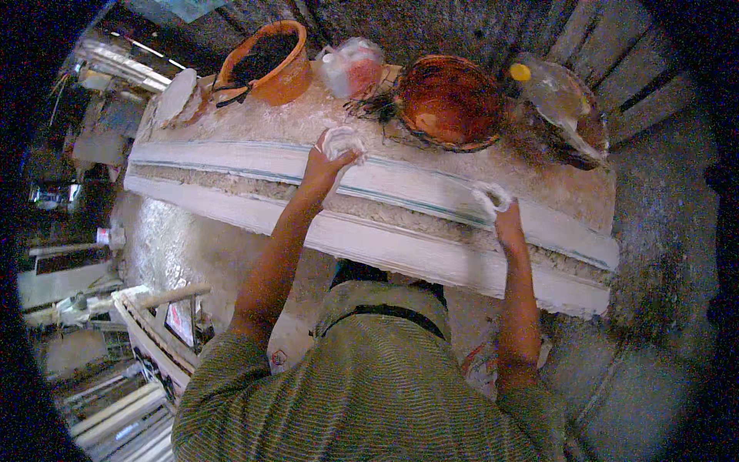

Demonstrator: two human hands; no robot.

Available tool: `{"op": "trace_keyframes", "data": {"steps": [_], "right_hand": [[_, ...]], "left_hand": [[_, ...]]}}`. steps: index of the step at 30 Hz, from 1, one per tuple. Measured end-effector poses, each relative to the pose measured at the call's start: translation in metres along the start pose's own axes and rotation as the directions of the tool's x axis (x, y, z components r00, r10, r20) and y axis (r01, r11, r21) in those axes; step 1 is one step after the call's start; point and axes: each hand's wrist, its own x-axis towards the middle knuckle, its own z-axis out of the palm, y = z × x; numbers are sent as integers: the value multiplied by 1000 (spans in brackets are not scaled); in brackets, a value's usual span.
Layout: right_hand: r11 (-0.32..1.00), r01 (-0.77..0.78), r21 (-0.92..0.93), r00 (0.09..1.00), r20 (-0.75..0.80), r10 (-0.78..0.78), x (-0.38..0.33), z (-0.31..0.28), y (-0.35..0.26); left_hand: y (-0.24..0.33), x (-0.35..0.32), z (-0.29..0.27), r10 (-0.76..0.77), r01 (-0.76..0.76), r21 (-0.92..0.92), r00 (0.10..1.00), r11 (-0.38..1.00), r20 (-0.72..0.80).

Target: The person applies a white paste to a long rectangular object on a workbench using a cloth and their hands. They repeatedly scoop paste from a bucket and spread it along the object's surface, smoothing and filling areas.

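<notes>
A long white plaster-like moulding (416,186) lies across the bench before me, with a rough greyish channel between its two smooth bands and thin dark green lines along it. Over its far band, left of the middle, my left hand (322,160) is closed on a white, stringy wad (344,144). Farther right, my right hand (507,221) has its fingers curled round another white wad (491,197), which looks looped. White coating covers the fingers of both hands, so fingers and wads partly blend. Whether either wad touches the moulding I cannot tell.
Along the bench's (208,127) far side stand an orange tub (286,81), a clear plastic bag (352,68), a reddish-brown basin (450,100) beside dark strands (376,106), and a white-smeared bowl (558,100). A pale flat piece (175,98) lies far left. Wooden frames (150,335) stand lower left.
</notes>
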Motion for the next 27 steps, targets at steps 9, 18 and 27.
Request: {"op": "trace_keyframes", "data": {"steps": [9, 18, 27], "right_hand": [[492, -480, -726, 867, -477, 143, 12, 22, 95], [471, -278, -837, 922, -370, -114, 13, 260, 25], [702, 135, -699, 990, 64, -127, 73, 441, -72]], "left_hand": [[-74, 25, -116, -288, 250, 231, 946, 940, 149], [-79, 44, -208, -306, 268, 335, 950, 903, 67], [-108, 66, -283, -39, 38, 454, 999, 890, -6]]}}
